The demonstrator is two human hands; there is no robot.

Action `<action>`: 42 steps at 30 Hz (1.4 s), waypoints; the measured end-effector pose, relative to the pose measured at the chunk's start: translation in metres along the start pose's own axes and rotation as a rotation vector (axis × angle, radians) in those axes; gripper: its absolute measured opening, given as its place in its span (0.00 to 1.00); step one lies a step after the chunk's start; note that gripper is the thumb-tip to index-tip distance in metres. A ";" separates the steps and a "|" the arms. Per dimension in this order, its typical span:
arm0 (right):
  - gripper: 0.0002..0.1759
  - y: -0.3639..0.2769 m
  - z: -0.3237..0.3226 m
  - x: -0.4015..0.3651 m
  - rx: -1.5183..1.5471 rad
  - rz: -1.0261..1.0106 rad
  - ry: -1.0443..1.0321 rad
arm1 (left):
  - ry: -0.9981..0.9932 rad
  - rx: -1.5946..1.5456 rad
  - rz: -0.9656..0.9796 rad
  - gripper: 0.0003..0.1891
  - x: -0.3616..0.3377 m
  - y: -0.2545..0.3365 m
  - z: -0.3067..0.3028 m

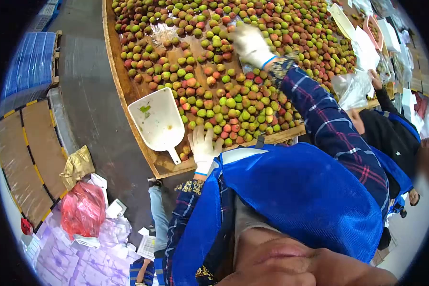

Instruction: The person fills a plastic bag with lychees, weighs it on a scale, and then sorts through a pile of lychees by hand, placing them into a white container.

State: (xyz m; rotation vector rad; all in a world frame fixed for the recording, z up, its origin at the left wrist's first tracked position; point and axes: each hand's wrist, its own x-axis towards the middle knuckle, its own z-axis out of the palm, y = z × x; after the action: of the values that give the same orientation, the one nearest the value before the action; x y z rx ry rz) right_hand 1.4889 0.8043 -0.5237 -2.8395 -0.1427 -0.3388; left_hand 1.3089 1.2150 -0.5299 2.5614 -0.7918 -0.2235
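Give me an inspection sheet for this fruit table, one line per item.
Surface: wooden table, rimmed, mostly covered.
Job's things: green and red fruit spread loose; white scoop near the front edge, a few scraps in it.
Clutter: plastic bag, white sheets and pink tray at far right.
Hands: left hand gloved, fingers spread flat beside the scoop handle; right hand gloved, out over the fruit, blurred, grip unclear.
Cables: nothing seen.
Surroundings: another person at right; red bag and scrap paper on the floor; blue stack.

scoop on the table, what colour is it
White scoop, a few green bits inside; head view.
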 end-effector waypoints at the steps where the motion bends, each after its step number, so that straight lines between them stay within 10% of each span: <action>1: 0.18 -0.014 0.022 0.009 0.046 -0.180 0.055 | 0.039 0.023 0.011 0.27 -0.007 -0.004 0.005; 5: 0.21 -0.044 0.058 0.024 0.092 -0.330 0.142 | 0.135 0.106 0.068 0.26 -0.011 -0.002 0.011; 10: 0.18 0.015 0.038 0.007 -0.137 0.149 -0.080 | 0.122 0.042 0.042 0.27 -0.013 -0.006 0.013; 15: 0.23 0.025 0.024 -0.002 -0.384 0.241 0.160 | 0.190 -0.026 0.054 0.26 -0.013 -0.009 0.022; 23: 0.10 -0.071 0.103 0.041 -0.044 -0.185 -0.087 | 0.173 0.025 0.007 0.24 -0.016 -0.003 0.019; 37: 0.21 -0.155 -0.013 -0.098 0.908 0.361 -0.635 | 0.054 -0.315 -0.258 0.33 -0.001 0.009 0.001; 42: 0.21 -0.182 -0.019 -0.159 1.039 0.477 -0.507 | -0.276 -0.557 -0.406 0.30 0.041 0.051 -0.026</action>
State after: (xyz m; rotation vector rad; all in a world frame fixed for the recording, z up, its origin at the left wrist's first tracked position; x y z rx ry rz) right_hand 1.3073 0.9633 -0.4975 -1.7763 0.2064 0.4467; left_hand 1.3244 1.1639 -0.4845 2.1440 -0.2308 -0.8142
